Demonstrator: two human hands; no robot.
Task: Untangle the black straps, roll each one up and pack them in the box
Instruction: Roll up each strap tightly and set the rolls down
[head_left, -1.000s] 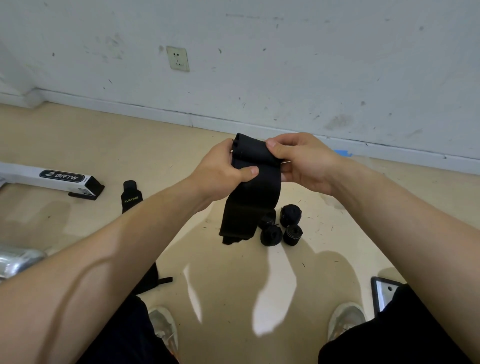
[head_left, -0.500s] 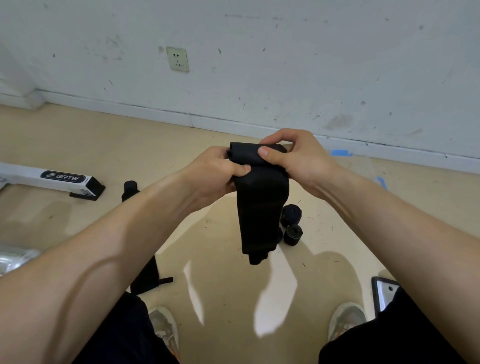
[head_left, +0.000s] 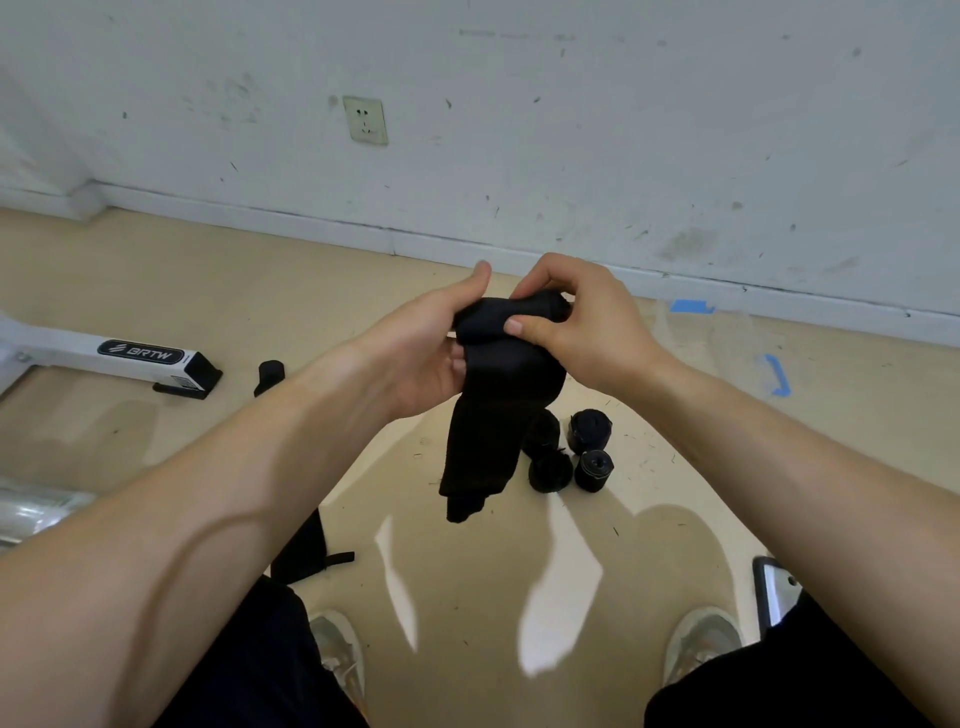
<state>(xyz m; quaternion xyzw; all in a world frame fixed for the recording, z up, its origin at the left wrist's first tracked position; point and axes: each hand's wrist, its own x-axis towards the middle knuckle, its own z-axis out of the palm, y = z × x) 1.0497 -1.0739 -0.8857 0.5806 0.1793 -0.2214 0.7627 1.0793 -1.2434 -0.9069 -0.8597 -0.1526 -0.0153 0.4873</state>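
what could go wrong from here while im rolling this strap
1. The rolled top of the black strap is held only between the left hand and right hand. If a thumb slips, it may spring loose.
2. The tail hangs free and its end looks folded over, so the roll could wind crooked.
3. The rolled straps sit loose on the floor and might unwind before packing.

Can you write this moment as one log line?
phase: rolling | left hand: holds strap | right hand: pinches strap's rolled top | floor: rolled straps
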